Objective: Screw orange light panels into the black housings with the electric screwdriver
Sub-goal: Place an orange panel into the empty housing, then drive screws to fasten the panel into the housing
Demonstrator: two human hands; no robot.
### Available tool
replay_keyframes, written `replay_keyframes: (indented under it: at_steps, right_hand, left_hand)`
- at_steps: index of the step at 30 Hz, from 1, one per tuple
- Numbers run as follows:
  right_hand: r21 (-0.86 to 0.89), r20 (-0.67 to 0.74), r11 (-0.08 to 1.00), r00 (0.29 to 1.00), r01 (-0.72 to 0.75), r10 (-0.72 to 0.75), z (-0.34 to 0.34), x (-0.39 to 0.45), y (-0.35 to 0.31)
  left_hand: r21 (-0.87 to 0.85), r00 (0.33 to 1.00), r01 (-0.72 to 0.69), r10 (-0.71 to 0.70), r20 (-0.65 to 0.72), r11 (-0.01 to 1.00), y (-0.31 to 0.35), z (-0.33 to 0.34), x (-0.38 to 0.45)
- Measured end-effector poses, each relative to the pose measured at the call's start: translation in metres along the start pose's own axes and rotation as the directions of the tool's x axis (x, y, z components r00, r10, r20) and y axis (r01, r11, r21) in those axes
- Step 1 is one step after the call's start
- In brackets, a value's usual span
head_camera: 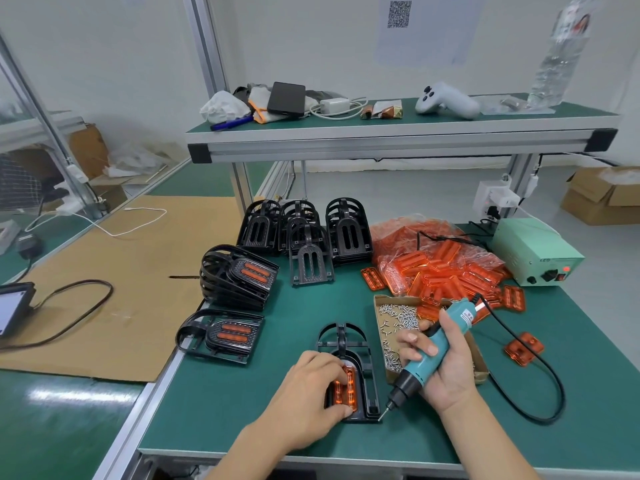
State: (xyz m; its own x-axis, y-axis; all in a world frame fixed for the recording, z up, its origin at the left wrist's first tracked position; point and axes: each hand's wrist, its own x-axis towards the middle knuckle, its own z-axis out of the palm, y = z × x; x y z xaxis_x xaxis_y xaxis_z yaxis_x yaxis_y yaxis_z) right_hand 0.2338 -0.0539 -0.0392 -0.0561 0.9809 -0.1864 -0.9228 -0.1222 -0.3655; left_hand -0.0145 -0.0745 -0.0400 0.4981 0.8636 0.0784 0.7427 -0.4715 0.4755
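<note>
Left hand [313, 389] pressing a translucent orange light panel [344, 388] into an arched black plastic housing [346, 344] on the green-matted worktop [221, 403], fingers curled over the panel, thumb at the housing's near edge. Right hand [441, 362], at 3 o'clock of the housing, grasping a teal electric screwdriver [424, 362], bit tip at the housing's near right corner. At 1 o'clock, a cardboard tray of small silver screws [398, 315]; beyond, a heap of loose orange panels [443, 268]. At 10 o'clock, finished housings [225, 336].
</note>
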Motion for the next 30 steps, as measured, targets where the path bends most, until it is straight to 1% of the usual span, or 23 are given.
replay_keyframes:
  at_steps: [3,6,8,10,12,14,15,17,19,22,25,30]
  right_hand:
    - [0.0,-0.01,1.0,1.0,0.003,-0.003,-0.001,0.001,0.0]
    - [-0.011,-0.005,1.0,1.0,0.006,-0.006,-0.003,0.002,-0.001]
    - [-0.023,-0.003,1.0,1.0,0.011,-0.011,-0.003,0.002,-0.001]
    - [-0.037,-0.006,0.999,1.0,0.019,-0.019,-0.002,0.002,0.0]
    - [-0.046,-0.02,0.999,0.999,0.029,-0.029,-0.001,0.002,0.0]
    - [-0.051,-0.051,0.998,0.998,0.032,-0.034,-0.001,0.003,0.0]
    - [-0.051,-0.069,0.998,0.997,0.034,-0.037,-0.001,0.003,0.0]
    - [-0.049,-0.088,0.998,0.995,0.04,-0.044,-0.001,0.002,-0.001]
    - [-0.043,-0.093,0.998,0.995,0.037,-0.041,0.0,0.001,0.0]
    - [-0.045,-0.106,0.998,0.993,0.05,-0.054,0.002,0.0,-0.001]
    - [-0.049,-0.121,0.998,0.991,0.05,-0.056,0.004,0.0,-0.001]
    - [-0.038,-0.135,0.998,0.989,0.05,-0.055,0.006,-0.001,0.0]
  left_hand:
    - [0.067,1.0,0.0,0.0,-0.003,0.998,0.002,0.001,0.001]
    - [0.128,0.997,-0.017,0.026,-0.069,0.992,0.007,0.002,0.004]
    - [0.1,0.986,-0.019,0.036,-0.16,0.995,0.013,0.0,0.011]
    - [0.039,0.962,-0.009,0.02,-0.273,0.999,0.021,-0.004,0.026]
    - [-0.018,0.949,-0.022,0.015,-0.315,1.0,0.034,-0.01,0.048]
    - [-0.002,0.962,-0.057,0.054,-0.266,0.998,0.05,-0.013,0.073]
    - [0.042,0.972,-0.059,0.067,-0.225,0.997,0.059,-0.012,0.085]
    - [0.23,0.989,-0.033,0.064,-0.131,0.973,0.072,-0.008,0.108]
    - [0.432,1.0,0.0,0.011,-0.023,0.902,0.078,0.0,0.124]
    - [0.581,0.994,0.025,-0.081,0.071,0.813,0.081,0.014,0.136]
    - [0.616,0.992,0.03,-0.1,0.08,0.787,0.082,0.023,0.14]
    - [0.589,0.99,0.03,-0.104,0.092,0.808,0.079,0.023,0.142]
